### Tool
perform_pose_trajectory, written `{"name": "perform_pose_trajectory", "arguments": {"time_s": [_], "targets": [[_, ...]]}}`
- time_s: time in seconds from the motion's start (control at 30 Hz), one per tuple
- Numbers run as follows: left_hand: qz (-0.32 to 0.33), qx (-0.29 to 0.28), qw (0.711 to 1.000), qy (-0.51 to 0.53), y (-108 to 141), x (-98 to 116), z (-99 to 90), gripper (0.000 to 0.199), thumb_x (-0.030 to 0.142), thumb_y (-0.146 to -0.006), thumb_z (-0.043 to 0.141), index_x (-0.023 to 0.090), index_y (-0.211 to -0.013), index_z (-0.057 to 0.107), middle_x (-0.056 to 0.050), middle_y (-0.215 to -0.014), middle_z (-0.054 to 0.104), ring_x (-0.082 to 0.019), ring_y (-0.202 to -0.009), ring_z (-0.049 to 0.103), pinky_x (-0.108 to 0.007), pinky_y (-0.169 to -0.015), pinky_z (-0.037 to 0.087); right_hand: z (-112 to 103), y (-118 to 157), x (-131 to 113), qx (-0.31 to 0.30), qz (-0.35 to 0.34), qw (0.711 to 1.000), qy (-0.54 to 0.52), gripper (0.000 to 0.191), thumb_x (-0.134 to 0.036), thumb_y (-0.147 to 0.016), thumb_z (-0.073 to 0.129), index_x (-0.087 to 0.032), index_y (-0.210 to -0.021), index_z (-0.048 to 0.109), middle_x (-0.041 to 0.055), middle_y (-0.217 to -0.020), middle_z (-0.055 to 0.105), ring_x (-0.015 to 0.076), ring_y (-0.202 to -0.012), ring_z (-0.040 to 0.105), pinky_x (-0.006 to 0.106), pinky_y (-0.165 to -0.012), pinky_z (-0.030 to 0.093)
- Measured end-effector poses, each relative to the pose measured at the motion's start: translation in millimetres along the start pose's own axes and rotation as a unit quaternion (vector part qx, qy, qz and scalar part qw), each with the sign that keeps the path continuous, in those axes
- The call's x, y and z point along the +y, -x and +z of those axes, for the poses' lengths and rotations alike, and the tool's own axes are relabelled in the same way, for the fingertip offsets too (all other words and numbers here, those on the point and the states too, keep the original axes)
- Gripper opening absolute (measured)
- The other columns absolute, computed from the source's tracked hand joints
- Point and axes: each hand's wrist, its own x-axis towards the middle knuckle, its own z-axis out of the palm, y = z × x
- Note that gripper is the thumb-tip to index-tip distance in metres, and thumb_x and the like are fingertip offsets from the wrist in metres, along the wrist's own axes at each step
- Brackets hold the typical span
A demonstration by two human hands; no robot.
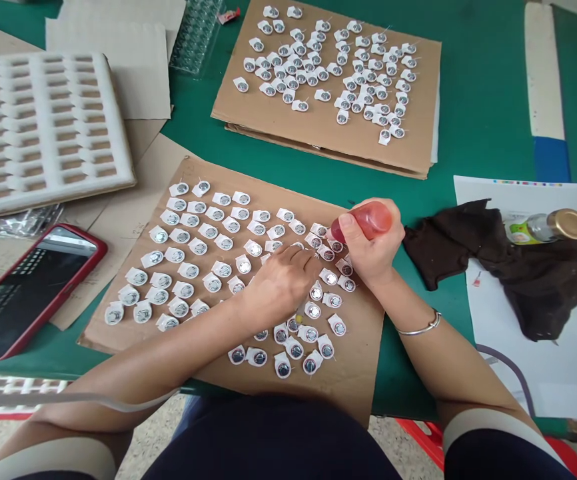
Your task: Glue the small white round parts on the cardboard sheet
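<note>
My right hand (377, 252) is wrapped round a soft red squeeze bottle (371, 220), which lies tilted with its narrow end to the left. That end is over the small round parts at the right side of a cardboard sheet (341, 393). My left hand (284, 280) is closed just left of the bottle, low over the same sheet, its fingertips bent down among the parts. What its fingers hold, if anything, is hidden; a thin tool with a yellowish end (299, 319) shows below the palm. Several silver discs on white tabs (212, 283) lie in loose rows around both hands.
A second cardboard stack (278, 123) with more discs lies behind. At left are a white foam tray (48, 190) and a phone in a red case (33, 287). A dark cloth (448, 233) and a glass jar (543, 228) lie at right on white paper (493, 320).
</note>
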Motion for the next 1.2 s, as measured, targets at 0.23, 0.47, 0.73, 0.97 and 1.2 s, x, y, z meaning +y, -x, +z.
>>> {"name": "perform_pose_trajectory", "arguments": {"time_s": [0.23, 0.47, 0.73, 0.97, 1.2], "targets": [[0.003, 0.015, 1.000, 0.025, -1, -1, -4.5, 0.017, 0.003, -0.079, 0.042, 0.007, -0.084, 0.057, -0.012, -0.081, 0.060, -0.022, -0.080, 0.057, -0.037, -0.071, 0.050, -1, 0, -1, -0.001, -0.008, 1.000, 0.002, 0.029, -0.045, -0.071, 0.064, -0.020, -0.079, 0.050, 0.0009, -0.071, 0.060, 0.0151, -0.064, 0.059, 0.033, -0.061, 0.051], [0.000, 0.045, 0.998, 0.054, 0, -5, 0.9, 0.017, 0.003, -0.077, 0.042, 0.008, -0.083, 0.058, -0.011, -0.081, 0.060, -0.020, -0.078, 0.056, -0.035, -0.073, 0.049, -2, 1, -1, -0.008, -0.014, 1.000, 0.013, 0.031, -0.048, -0.072, 0.063, -0.020, -0.079, 0.049, 0.0008, -0.071, 0.060, 0.0149, -0.064, 0.059, 0.033, -0.062, 0.051], [-0.008, 0.075, 0.987, 0.144, 0, -16, 6.1, 0.018, 0.003, -0.073, 0.044, 0.011, -0.084, 0.056, -0.008, -0.078, 0.059, -0.018, -0.077, 0.056, -0.032, -0.069, 0.048, -3, 3, 0, -0.024, -0.029, 0.999, 0.013, 0.033, -0.049, -0.072, 0.062, -0.021, -0.082, 0.049, 0.0003, -0.072, 0.059, 0.0152, -0.066, 0.059, 0.034, -0.063, 0.050], [-0.018, 0.077, 0.984, 0.161, 1, -20, 4.7, 0.020, 0.005, -0.072, 0.044, 0.013, -0.085, 0.056, -0.006, -0.077, 0.061, -0.017, -0.074, 0.058, -0.029, -0.062, 0.047, -3, 4, 2, -0.027, -0.051, 0.998, -0.010, 0.030, -0.046, -0.072, 0.063, -0.021, -0.083, 0.048, 0.0003, -0.070, 0.059, 0.0153, -0.064, 0.057, 0.034, -0.061, 0.050], [-0.031, 0.080, 0.980, 0.179, 2, -20, 7.3, 0.021, 0.005, -0.069, 0.046, 0.013, -0.086, 0.056, -0.006, -0.078, 0.061, -0.017, -0.073, 0.057, -0.030, -0.064, 0.046, -3, 5, 3, -0.022, -0.066, 0.997, -0.044, 0.028, -0.038, -0.071, 0.065, -0.021, -0.085, 0.048, 0.0004, -0.070, 0.058, 0.0147, -0.064, 0.057, 0.033, -0.060, 0.049]]}}
